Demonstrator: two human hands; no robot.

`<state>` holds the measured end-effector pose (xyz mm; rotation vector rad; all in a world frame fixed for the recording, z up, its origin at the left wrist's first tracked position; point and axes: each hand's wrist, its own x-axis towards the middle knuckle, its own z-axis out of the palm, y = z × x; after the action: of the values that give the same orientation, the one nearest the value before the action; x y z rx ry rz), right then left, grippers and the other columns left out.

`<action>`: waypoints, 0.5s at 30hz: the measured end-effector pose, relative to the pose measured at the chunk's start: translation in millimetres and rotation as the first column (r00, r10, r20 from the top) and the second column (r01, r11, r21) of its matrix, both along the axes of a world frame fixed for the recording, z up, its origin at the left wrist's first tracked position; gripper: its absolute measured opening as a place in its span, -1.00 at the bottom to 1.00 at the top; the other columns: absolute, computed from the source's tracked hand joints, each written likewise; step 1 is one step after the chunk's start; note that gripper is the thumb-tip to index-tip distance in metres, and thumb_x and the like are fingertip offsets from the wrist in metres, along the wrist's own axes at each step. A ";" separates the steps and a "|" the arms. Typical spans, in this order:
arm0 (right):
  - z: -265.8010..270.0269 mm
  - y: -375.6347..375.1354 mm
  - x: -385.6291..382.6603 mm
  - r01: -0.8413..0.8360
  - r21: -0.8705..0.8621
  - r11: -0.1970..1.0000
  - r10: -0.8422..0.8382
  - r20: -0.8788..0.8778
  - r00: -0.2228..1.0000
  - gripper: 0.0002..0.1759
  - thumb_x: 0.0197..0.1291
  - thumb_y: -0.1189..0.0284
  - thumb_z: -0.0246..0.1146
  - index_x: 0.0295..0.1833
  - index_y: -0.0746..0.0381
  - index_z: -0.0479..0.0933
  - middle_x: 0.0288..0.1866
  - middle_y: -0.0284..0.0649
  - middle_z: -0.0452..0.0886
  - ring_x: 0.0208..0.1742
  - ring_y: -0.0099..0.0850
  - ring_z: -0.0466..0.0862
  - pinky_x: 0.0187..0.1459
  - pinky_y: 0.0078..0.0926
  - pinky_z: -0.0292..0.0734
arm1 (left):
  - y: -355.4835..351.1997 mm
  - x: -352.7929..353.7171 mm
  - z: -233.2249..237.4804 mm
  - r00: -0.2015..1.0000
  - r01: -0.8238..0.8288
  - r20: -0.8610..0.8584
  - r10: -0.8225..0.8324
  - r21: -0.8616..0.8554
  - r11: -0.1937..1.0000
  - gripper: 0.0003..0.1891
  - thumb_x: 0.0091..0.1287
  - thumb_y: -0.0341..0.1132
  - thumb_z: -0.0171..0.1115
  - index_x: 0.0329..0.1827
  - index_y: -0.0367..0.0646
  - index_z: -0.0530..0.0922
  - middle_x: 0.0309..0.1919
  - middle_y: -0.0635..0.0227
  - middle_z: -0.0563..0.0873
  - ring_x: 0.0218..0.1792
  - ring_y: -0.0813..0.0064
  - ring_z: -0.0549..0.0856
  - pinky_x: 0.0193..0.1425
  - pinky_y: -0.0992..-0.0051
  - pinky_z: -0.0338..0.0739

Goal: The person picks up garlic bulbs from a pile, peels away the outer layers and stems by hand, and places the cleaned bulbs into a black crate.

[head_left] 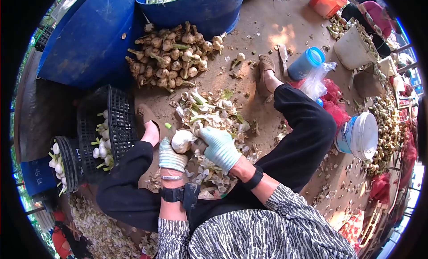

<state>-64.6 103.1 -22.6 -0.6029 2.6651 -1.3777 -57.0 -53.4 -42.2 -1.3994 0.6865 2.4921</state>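
Observation:
A white garlic bulb (182, 141) with a short green stem stub is between my gloved hands, over the peel pile. My left hand (171, 156) wraps round its lower left side. At the bulb's right, my right hand (220, 147) is closed, its fingers curled against a brownish piece that I cannot make out. Loose papery peels (214, 112) lie on the ground just beyond my hands. Farther ahead is a heap of unpeeled garlic bulbs (171, 58) with brown stems. Cleaned white bulbs (105, 147) with green stems lie in the black crate (122, 121) at my left.
Large blue tubs (89, 40) stand at the upper left. A blue container (304, 65), a white bucket (363, 135) and red net bags (332, 101) are on my right. An orange bucket (327, 4) is farther back. Part of a person (60, 239) shows at the lower left.

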 end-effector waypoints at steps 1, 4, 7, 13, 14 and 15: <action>0.6 2.5 -1.6 -0.006 0.039 0.999 0.004 0.042 0.999 -0.77 -0.11 0.46 0.25 -0.28 0.27 0.46 -0.40 -0.04 0.52 -0.32 -0.04 0.54 -0.32 -0.24 0.44 | 0.0 1.0 2.9 1.000 -0.002 -0.002 0.002 0.000 1.000 -0.65 0.28 -0.05 0.04 -0.26 -0.20 0.55 -0.42 0.27 0.65 -0.42 0.26 0.62 -0.28 0.30 0.56; 6.9 6.6 2.6 -0.015 -0.007 1.000 0.016 0.127 0.992 -0.85 -0.06 0.47 0.23 -0.32 0.26 0.49 -0.48 -0.02 0.53 -0.38 -0.08 0.57 -0.35 -0.33 0.47 | -10.0 12.2 -9.4 0.998 0.023 -0.054 -0.024 -0.019 1.000 -0.67 0.30 -0.08 0.01 -0.22 -0.20 0.53 -0.42 0.25 0.63 -0.39 0.24 0.62 -0.22 0.28 0.57; 43.4 9.1 16.3 -0.119 -0.465 0.877 0.287 0.310 0.906 -0.91 0.03 0.52 0.14 -0.32 0.26 0.51 -0.60 -0.14 0.52 -0.56 -0.31 0.55 -0.49 -0.47 0.42 | -18.8 19.6 -36.1 0.969 0.053 -0.237 -0.073 -0.090 0.995 -0.60 0.26 -0.02 0.01 -0.15 -0.19 0.52 -0.26 0.27 0.64 -0.26 0.26 0.63 -0.14 0.32 0.55; 30.6 23.3 18.2 0.080 -0.584 0.808 0.310 0.537 0.785 -0.85 0.05 0.56 0.15 -0.21 0.28 0.49 -0.44 -0.36 0.50 -0.47 -0.62 0.44 -0.42 -0.62 0.41 | -33.3 -2.1 -32.6 0.965 -0.004 -0.256 0.052 0.183 0.983 -0.58 0.22 -0.01 0.12 -0.04 -0.15 0.50 -0.15 0.25 0.63 -0.17 0.24 0.62 -0.16 0.18 0.56; 15.0 26.7 14.9 0.015 -0.433 0.901 0.180 0.405 0.897 -0.82 0.01 0.58 0.17 -0.20 0.30 0.48 -0.40 -0.31 0.51 -0.45 -0.55 0.49 -0.39 -0.57 0.44 | -28.1 -2.5 -21.7 0.975 -0.087 -0.187 0.117 0.163 0.983 -0.55 0.20 0.01 0.15 -0.01 -0.15 0.50 -0.11 0.23 0.62 -0.13 0.23 0.61 -0.16 0.16 0.56; -6.0 28.9 15.7 -0.018 0.094 0.995 0.011 0.073 0.997 -0.73 -0.06 0.53 0.24 -0.17 0.31 0.48 -0.29 -0.15 0.50 -0.33 -0.25 0.56 -0.28 -0.38 0.48 | -22.0 -3.0 -17.0 0.978 -0.114 -0.164 0.132 0.115 0.987 -0.55 0.17 0.04 0.16 -0.03 -0.10 0.51 -0.15 0.27 0.62 -0.21 0.25 0.59 -0.21 0.19 0.48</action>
<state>-48.9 132.0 -28.6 -0.5506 2.6453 -1.2364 -59.9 -75.4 -59.1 -1.2368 0.5037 2.7260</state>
